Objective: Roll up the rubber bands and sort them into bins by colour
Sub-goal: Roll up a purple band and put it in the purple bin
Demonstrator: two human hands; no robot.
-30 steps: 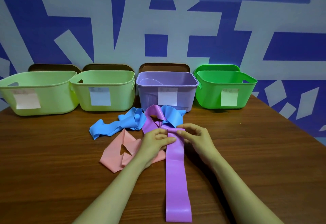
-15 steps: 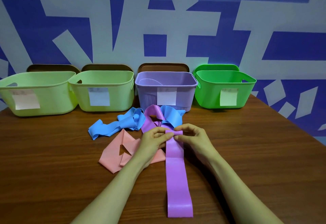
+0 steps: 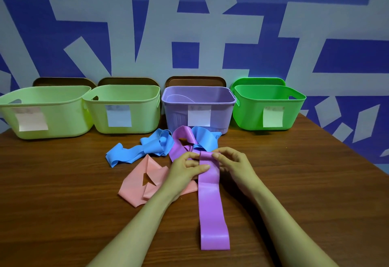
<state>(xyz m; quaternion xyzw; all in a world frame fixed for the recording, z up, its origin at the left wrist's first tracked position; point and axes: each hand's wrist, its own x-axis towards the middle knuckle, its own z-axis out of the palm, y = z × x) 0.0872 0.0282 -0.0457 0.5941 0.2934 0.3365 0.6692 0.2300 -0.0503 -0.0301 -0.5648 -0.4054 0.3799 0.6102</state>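
My left grip (image 3: 185, 168) and right grip (image 3: 233, 161) both pinched the far end of the purple band (image 3: 210, 203), one at each edge. A small first turn of roll stood up between the fingertips, and the left thumb lay across the strip just below it. The rest of the band ran flat along the surface (image 3: 63, 182) toward me, ending in a folded loop.

I judged it light, thin and limp, with enough spring to unroll if let go. So the hold belonged at the two edges of the coil, tight and even, or it would wind skew. Rubber on wood looked likely to drag rather than slide.

Just beyond the grips a second purple strip (image 3: 183, 136) lay tangled with the blue bands (image 3: 136, 151). A pink band (image 3: 136, 182) lay folded under my left wrist. The purple bin (image 3: 176, 115) stood behind the tangle.
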